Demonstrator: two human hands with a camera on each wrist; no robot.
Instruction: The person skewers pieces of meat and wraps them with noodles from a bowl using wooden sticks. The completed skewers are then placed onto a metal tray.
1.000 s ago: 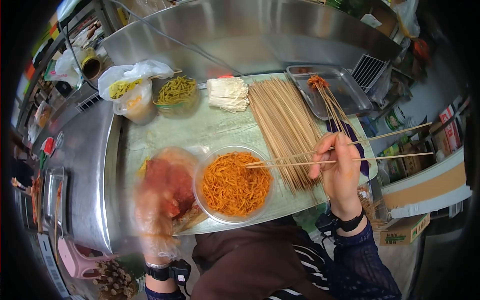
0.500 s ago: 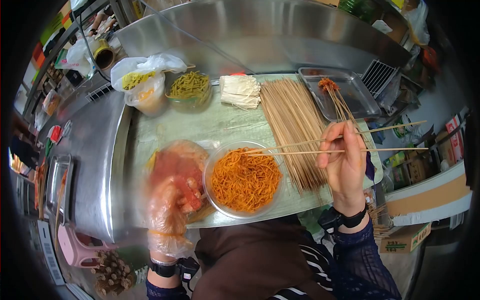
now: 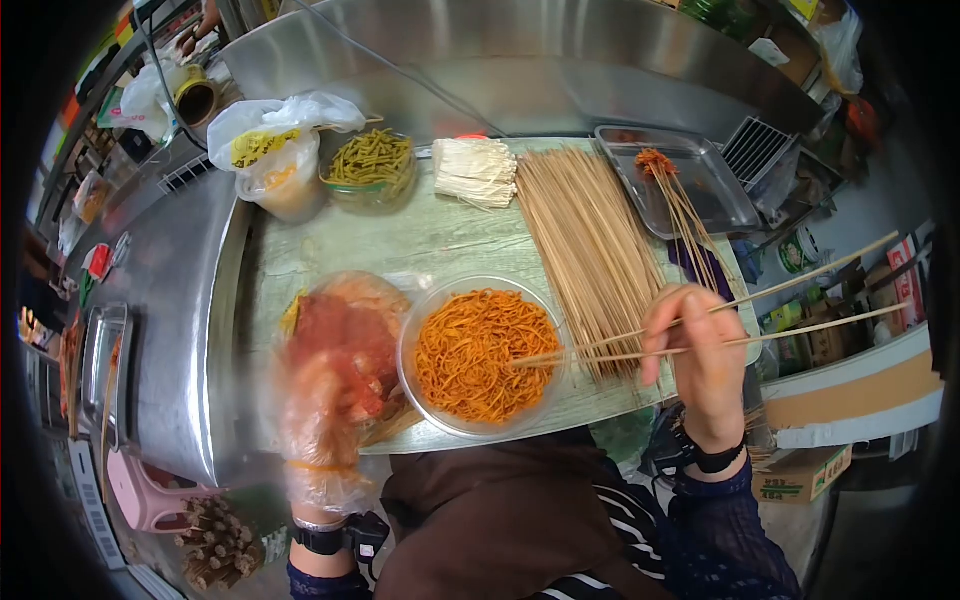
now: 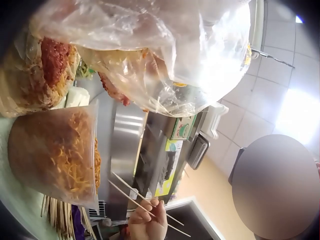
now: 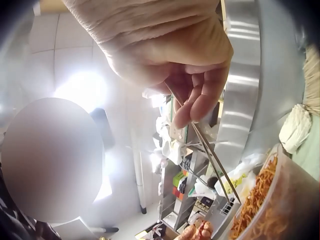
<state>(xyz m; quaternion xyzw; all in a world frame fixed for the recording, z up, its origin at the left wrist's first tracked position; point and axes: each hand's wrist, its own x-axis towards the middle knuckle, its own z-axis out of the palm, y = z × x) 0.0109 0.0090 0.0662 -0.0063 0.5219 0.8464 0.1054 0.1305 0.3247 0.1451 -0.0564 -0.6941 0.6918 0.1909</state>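
Observation:
In the head view my right hand (image 3: 710, 370) holds two thin bamboo skewers (image 3: 820, 267) like chopsticks, pinched between thumb and fingers. Their tips reach into orange shredded strips (image 3: 470, 345) that fill a clear round tub (image 3: 405, 385) at the near edge of the board. My left hand (image 3: 325, 425) wears a loose clear plastic glove with an orange band at the wrist. It is blurred and lies over a mass of red food (image 3: 345, 325) in clear plastic, left of the tub. Plastic hides its fingers, and I cannot tell whether they grip anything.
Loose bamboo skewers (image 3: 580, 250) lie right of the tub. Behind stand white enoki mushrooms (image 3: 475, 172), a bowl of green pieces (image 3: 370, 165) and a bagged tub (image 3: 285, 190). A metal tray (image 3: 715, 205) at the back right carries several skewers with orange food.
A clump of strips lifted at the skewer tips half a second ago has dropped, and the tips now sit lower in the tub. The left hand stays over the red food, blurred.

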